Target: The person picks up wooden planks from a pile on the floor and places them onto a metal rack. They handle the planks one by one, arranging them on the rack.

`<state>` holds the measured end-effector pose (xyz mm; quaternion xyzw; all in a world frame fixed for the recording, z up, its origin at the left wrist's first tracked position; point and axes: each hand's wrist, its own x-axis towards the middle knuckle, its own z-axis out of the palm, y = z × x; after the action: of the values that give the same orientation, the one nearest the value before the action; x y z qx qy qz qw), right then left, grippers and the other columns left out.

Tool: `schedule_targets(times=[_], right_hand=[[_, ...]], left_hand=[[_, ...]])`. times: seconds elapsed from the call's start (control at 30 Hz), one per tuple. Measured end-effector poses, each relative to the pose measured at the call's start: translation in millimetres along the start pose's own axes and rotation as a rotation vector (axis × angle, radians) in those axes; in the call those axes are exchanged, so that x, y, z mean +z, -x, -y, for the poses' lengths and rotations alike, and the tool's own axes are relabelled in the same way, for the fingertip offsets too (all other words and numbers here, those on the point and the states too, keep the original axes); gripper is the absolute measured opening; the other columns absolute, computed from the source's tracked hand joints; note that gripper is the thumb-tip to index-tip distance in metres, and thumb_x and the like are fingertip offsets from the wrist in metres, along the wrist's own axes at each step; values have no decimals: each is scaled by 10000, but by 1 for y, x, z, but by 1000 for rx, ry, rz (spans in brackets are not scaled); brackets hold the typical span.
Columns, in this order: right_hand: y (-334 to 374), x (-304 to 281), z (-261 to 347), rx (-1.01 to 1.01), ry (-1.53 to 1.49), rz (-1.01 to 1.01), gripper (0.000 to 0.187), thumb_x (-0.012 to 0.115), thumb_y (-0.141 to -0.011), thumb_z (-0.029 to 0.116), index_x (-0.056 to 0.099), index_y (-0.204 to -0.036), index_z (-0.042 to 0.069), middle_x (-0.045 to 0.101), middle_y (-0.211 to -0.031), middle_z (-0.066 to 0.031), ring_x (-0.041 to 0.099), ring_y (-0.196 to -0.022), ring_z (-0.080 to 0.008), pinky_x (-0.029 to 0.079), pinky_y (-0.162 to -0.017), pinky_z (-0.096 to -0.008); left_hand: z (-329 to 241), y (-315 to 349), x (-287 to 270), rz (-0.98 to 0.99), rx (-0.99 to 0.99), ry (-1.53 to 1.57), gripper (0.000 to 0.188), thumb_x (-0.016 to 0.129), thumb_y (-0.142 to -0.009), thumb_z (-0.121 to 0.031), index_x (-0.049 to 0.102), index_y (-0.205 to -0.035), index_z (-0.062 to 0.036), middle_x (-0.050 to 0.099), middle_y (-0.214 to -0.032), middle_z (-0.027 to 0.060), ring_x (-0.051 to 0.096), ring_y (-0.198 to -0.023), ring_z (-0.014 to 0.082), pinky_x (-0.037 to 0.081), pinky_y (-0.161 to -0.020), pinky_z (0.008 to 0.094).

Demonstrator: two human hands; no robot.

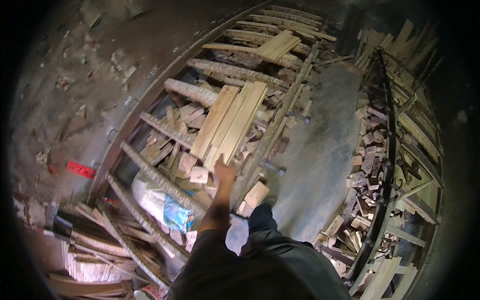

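My left hand [223, 173] is at the near end of a stack of pale wooden boards [235, 120]. It appears closed on the end of a board, one digit lying along the top and the other fingers mostly hidden. The boards lie side by side across the rough crossbars of a long low rack [192, 90]. Beneath and beside them are loose wood offcuts [199, 174]. My right hand is out of view.
More boards [280, 45] rest farther along the rack. A white and blue sack [162, 202] lies between the near crossbars, with curved wood strips [102, 245] at lower left. To the right, past the grey floor [320, 145], a second rack [385, 165] stands beside piled wood blocks.
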<state>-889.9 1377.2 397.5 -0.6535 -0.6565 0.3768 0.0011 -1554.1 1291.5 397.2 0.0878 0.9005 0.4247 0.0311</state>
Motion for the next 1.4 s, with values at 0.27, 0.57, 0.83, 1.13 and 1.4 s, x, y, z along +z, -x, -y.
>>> schedule_targets(times=[0.27, 0.57, 0.83, 1.13, 1.4], right_hand=[[26, 7, 39, 243, -6, -3, 312, 574, -929, 120, 660, -1209, 13, 686, -1001, -177, 637, -829, -270, 510, -732, -388], [47, 24, 80, 370, -33, -3, 315, 594, -919, 97, 657, -1214, 5, 687, -994, -151, 634, -817, -220, 509, -717, -351], [46, 38, 88, 368, -79, 18, 321, 612, -910, 77, 654, -1218, -1, 689, -987, -128, 631, -807, -176, 507, -704, -317], [47, 39, 83, 230, -286, -5, 330, 633, -900, 54, 650, -1224, -9, 690, -980, -102, 627, -795, -127, 506, -688, -280], [73, -6, 144, 63, -268, -62, 476, 673, -857, 75, 613, -1328, 34, 685, -1165, -217, 655, -1064, -307, 504, -940, -380]], left_hand=[[15, -148, 49, 48, 128, -365, 758, 765, -786, -313, 475, -1434, -49, 562, -1301, 245, 501, -1224, 462, 418, -1038, 552], [61, -208, 54, 291, 268, -280, 623, 706, -885, -296, 508, -1421, -47, 608, -1061, 218, 590, -1025, 405, 494, -878, 495], [14, -233, -2, 693, 109, 459, 463, 503, -1049, -361, 542, -1328, 6, 571, -804, 9, 542, -694, 95, 482, -610, 293], [-141, -126, -28, 960, -11, 916, 594, 581, -1009, -326, 413, -1498, -34, 656, -965, 103, 658, -775, 177, 555, -646, 306], [-229, 79, 31, 1562, -109, 1227, 685, 614, -949, -519, 492, -1340, 30, 663, -1021, 226, 688, -800, 292, 575, -696, 375]])
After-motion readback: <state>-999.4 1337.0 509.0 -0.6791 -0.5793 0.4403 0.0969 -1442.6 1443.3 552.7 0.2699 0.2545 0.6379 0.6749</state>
